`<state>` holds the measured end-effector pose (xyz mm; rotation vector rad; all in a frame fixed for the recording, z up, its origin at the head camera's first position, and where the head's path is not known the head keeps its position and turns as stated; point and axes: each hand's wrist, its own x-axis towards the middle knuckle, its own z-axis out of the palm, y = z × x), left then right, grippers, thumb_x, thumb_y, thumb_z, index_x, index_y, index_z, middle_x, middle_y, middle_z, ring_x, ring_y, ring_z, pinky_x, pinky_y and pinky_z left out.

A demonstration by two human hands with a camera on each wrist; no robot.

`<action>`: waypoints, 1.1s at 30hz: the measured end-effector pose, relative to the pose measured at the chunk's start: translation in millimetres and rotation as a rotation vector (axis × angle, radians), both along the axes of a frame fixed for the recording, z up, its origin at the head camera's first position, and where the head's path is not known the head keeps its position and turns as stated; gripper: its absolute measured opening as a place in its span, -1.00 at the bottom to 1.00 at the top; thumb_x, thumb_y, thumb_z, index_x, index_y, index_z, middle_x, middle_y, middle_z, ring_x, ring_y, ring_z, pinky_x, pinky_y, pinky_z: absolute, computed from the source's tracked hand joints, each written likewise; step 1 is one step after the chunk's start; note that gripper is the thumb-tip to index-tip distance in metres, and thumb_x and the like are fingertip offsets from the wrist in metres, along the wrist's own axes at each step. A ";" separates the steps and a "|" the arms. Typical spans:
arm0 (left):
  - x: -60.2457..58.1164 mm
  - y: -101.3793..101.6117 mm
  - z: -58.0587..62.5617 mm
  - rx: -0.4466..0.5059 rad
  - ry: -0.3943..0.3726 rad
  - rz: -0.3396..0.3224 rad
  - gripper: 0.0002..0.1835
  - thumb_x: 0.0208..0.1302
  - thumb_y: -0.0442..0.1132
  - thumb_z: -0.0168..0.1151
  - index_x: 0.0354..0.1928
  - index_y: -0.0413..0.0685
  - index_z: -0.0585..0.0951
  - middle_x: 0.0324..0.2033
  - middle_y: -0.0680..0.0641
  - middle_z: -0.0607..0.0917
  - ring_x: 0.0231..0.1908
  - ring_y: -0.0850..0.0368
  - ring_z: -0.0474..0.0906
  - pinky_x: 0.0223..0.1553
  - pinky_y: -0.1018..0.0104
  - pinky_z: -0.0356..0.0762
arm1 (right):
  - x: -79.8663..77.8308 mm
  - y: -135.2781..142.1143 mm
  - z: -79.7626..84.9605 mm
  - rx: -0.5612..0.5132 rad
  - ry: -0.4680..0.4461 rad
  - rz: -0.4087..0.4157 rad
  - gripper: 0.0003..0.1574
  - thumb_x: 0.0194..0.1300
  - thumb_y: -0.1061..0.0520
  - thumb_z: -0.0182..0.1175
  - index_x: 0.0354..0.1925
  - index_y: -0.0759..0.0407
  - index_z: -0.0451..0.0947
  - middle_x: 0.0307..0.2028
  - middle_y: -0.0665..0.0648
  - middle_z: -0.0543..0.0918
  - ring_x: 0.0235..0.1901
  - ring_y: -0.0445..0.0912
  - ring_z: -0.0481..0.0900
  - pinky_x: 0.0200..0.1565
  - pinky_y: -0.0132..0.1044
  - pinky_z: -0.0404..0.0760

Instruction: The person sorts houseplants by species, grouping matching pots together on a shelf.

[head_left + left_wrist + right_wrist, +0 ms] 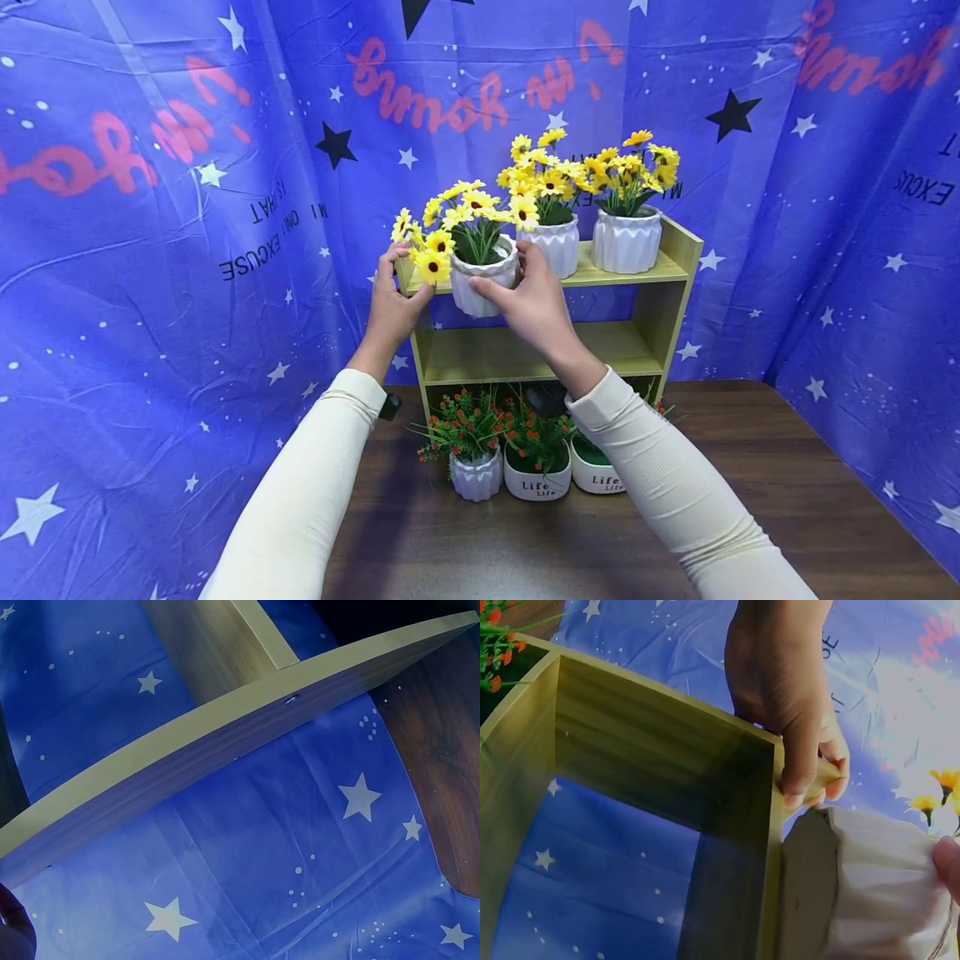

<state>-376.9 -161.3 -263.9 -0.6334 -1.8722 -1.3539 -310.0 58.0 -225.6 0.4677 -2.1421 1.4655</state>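
My right hand (534,304) grips a white fluted flowerpot (480,292) of yellow daisies (477,202), thumb on its front and fingers at its right side. In the right wrist view the pot (889,881) tilts, its base close to the edge of the shelf's top board. My left hand (395,304) holds the upper left corner of the wooden shelf (525,354), with thumb and fingers around the side panel, as the right wrist view shows. Some yellow blooms overlap that hand in the head view. Only a fingertip (15,926) shows in the left wrist view.
Two more white pots of yellow daisies, a middle one (551,246) and a right one (627,242), stand on the top board. Red-flowered plants in a fluted pot (476,477) and oval "Life" planters (537,482) stand on the brown table (450,550) before the shelf. A blue star-printed curtain (285,108) surrounds it.
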 end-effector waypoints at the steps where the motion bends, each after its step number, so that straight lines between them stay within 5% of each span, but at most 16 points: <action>1: 0.2 0.1 -0.2 -0.002 0.002 0.004 -0.42 0.13 -0.46 0.35 0.16 -0.26 0.31 0.37 -0.13 0.35 0.40 0.05 0.17 0.37 0.25 0.10 | -1.4 -1.2 0.6 0.013 0.005 -0.018 -0.03 0.10 -0.16 0.48 0.30 0.18 0.28 0.10 0.18 0.59 0.01 -0.04 0.57 -0.02 -0.14 0.57; 13: -4.9 1.5 -3.3 0.009 0.058 0.000 -0.44 0.15 -0.43 0.37 0.16 -0.25 0.35 0.35 -0.18 0.37 0.23 -0.13 0.34 0.26 0.12 0.23 | -17.9 -9.4 11.0 0.045 -0.023 -0.066 -0.06 0.16 -0.18 0.41 0.30 0.27 0.28 0.13 0.24 0.57 0.04 0.02 0.54 0.07 -0.10 0.48; 20: 33.7 12.6 17.7 0.007 0.057 -0.014 -0.47 0.14 -0.57 0.30 0.12 -0.51 0.31 0.31 -0.40 0.35 0.22 -0.42 0.28 0.26 -0.16 0.20 | -29.7 -15.3 15.1 0.099 -0.002 -0.085 -0.04 0.17 -0.21 0.40 0.29 0.32 0.30 0.03 0.26 0.58 -0.02 0.06 0.55 0.01 -0.09 0.52; 27: 38.7 13.5 19.3 0.001 0.009 0.009 -0.47 0.15 -0.55 0.28 0.14 -0.47 0.31 0.33 -0.35 0.35 0.32 -0.25 0.25 0.33 0.08 0.16 | -39.9 -24.3 16.9 0.146 -0.011 -0.115 -0.04 0.20 -0.25 0.36 0.29 0.31 0.28 -0.02 0.30 0.61 -0.04 0.11 0.58 -0.05 -0.03 0.54; 33: 39.0 14.3 19.3 0.016 0.001 0.004 -0.47 0.15 -0.55 0.28 0.14 -0.48 0.31 0.32 -0.39 0.34 0.30 -0.29 0.26 0.31 0.03 0.17 | -48.2 -29.7 17.1 0.178 -0.033 -0.150 -0.01 0.22 -0.32 0.31 0.31 0.28 0.25 -0.03 0.31 0.62 -0.06 0.14 0.59 -0.10 0.00 0.54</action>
